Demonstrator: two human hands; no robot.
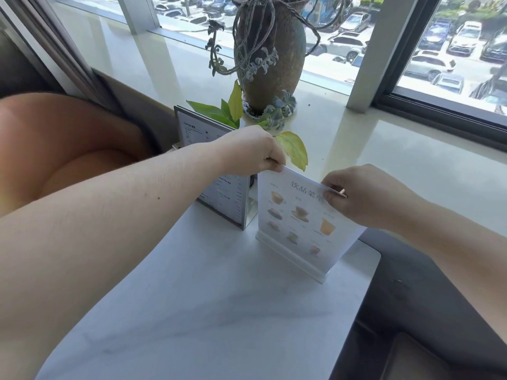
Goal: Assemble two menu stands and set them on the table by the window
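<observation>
A drinks menu sheet (299, 220) with cup pictures stands upright in a clear acrylic stand whose base (290, 263) rests on the white marble table (219, 311) near its far right corner. My left hand (249, 150) pinches the sheet's top left corner. My right hand (365, 198) pinches its top right corner. A second menu stand (225, 201), with a black-and-white coffee list in a grey frame, stands just left of it against the window ledge; my left forearm hides its middle.
A tall brown vase (271, 56) with trailing succulents stands on the pale window ledge (397, 149) behind the stands, green-yellow leaves (293, 149) reaching toward my left hand. An orange seat (55, 149) lies left; a dark seat (428, 338) lies right of the table.
</observation>
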